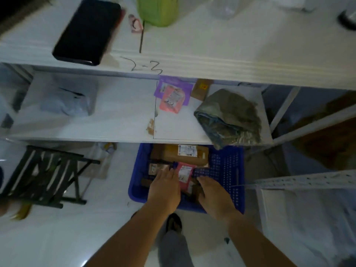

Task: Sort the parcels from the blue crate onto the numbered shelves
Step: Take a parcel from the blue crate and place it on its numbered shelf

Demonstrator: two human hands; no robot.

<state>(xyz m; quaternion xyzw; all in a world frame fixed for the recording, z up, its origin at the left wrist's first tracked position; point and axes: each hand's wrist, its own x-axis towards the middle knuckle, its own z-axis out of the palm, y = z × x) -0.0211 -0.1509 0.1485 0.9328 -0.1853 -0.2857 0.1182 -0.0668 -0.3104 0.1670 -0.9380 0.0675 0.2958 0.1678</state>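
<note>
The blue crate [227, 170] stands on the floor under the white shelves and holds several parcels. A brown box with a white label [185, 154] lies at its far side. A pink parcel [185, 173] lies in the middle, with small brown parcels [156, 167] around it. Both my hands reach into the crate. My left hand [163, 189] has its fingers stretched out to the pink parcel's left edge. My right hand [215, 197] is at the parcel's right side with its fingertips dipped among the parcels, so its hold is unclear. The upper shelf edge carries the handwritten mark 2-3 [146, 67].
The middle shelf [119, 120] holds a white bag [67, 101], purple and pink parcels [172, 97], a brown box [201, 89] and a grey-green bag [229, 116]. A black parcel [86, 31] and a green item [157, 10] lie on top. A black folding stool [44, 174] stands left.
</note>
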